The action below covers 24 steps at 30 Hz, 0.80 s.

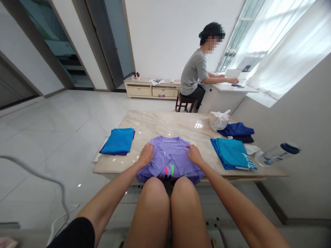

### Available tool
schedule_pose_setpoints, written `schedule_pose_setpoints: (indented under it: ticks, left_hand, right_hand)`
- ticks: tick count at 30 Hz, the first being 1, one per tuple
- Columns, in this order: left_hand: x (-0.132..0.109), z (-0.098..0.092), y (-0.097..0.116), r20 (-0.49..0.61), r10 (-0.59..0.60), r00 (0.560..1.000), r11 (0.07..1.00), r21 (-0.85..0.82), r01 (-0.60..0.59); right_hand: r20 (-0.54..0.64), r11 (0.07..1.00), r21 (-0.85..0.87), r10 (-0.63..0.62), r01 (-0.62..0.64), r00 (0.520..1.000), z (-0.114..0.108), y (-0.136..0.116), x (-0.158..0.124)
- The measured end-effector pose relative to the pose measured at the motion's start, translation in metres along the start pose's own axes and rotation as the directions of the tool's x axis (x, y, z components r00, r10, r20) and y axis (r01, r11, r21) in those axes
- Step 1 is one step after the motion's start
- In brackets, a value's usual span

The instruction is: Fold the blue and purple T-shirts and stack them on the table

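A purple T-shirt (178,148) lies spread at the near edge of the table, its neckline facing away from me. Pink and green print shows on its lower part, which hangs over the edge by my knees. At the shirt's left side, my left hand (147,154) has its fingers closed on the fabric near the shoulder. My right hand (194,154) pinches the opposite side at about the same height. A folded blue garment (119,140) with a purple one under it sits to the left. Folded teal-blue clothing (232,153) with white lettering lies to the right.
Along the right of the marble-topped table (155,120) are a white plastic bag (219,120), dark blue clothes (237,129) and a clear bottle (274,155). Beyond, a person (196,70) sits on a stool at a white desk (232,87). A low cabinet (139,90) stands against the wall.
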<state>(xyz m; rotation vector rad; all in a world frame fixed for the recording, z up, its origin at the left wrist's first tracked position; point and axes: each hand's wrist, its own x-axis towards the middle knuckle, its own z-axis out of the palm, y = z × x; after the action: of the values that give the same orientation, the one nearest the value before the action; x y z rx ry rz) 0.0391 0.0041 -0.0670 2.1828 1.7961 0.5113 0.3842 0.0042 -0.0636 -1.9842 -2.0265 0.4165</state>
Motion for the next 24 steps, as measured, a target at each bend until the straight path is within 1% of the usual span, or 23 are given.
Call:
schedule_pose_setpoints:
  ticks: [3, 5, 7, 9, 11, 13, 16, 18, 19, 21, 22, 24]
  left_hand:
    - [0.037, -0.007, -0.015, -0.016, -0.16, 0.987, 0.987, -0.014, 0.159]
    - [0.06, -0.007, -0.026, 0.025, -0.225, 0.974, 0.974, -0.026, 0.226]
    - [0.078, -0.005, -0.035, 0.096, -0.247, 0.964, 0.967, -0.044, 0.252]
    - [0.093, -0.001, -0.041, 0.178, -0.238, 0.955, 0.965, -0.07, 0.253]
    - [0.105, 0.004, -0.044, 0.246, -0.222, 0.944, 0.963, -0.099, 0.252]
    - [0.115, 0.007, -0.044, 0.295, -0.209, 0.933, 0.958, -0.132, 0.256]
    - [0.128, 0.007, -0.043, 0.353, -0.186, 0.917, 0.946, -0.187, 0.264]
    - [0.135, 0.005, -0.041, 0.391, -0.158, 0.907, 0.927, -0.259, 0.273]
    - [0.14, 0.004, -0.041, 0.404, -0.143, 0.903, 0.912, -0.3, 0.279]
    - [0.15, 0.004, -0.04, 0.387, -0.139, 0.912, 0.89, -0.355, 0.286]
    - [0.156, 0.005, -0.039, 0.353, -0.157, 0.922, 0.888, -0.358, 0.288]
    - [0.173, 0.006, -0.038, 0.246, -0.212, 0.946, 0.895, -0.339, 0.289]
  right_hand:
    - [0.029, 0.99, 0.043, 0.134, -0.135, 0.991, -0.016, 0.022, 0.032]
    - [0.07, 0.974, 0.071, 0.211, -0.215, 0.975, -0.019, 0.034, 0.051]
    - [0.13, 0.956, 0.102, 0.261, -0.275, 0.956, -0.017, 0.043, 0.068]
    - [0.217, 0.94, 0.135, 0.281, -0.314, 0.935, -0.014, 0.048, 0.082]
    - [0.315, 0.926, 0.163, 0.278, -0.341, 0.907, -0.012, 0.051, 0.095]
    - [0.422, 0.915, 0.197, 0.245, -0.352, 0.873, -0.013, 0.053, 0.107]
    - [0.553, 0.905, 0.297, 0.097, -0.305, 0.827, -0.019, 0.057, 0.123]
    - [0.585, 0.901, 0.355, -0.004, -0.251, 0.811, -0.025, 0.059, 0.132]
    - [0.582, 0.903, 0.363, -0.027, -0.23, 0.813, -0.027, 0.059, 0.136]
    - [0.553, 0.913, 0.348, -0.016, -0.213, 0.833, -0.029, 0.057, 0.145]
    - [0.521, 0.918, 0.334, 0.009, -0.213, 0.854, -0.029, 0.054, 0.15]
    - [0.397, 0.932, 0.294, 0.085, -0.214, 0.914, -0.028, 0.048, 0.164]
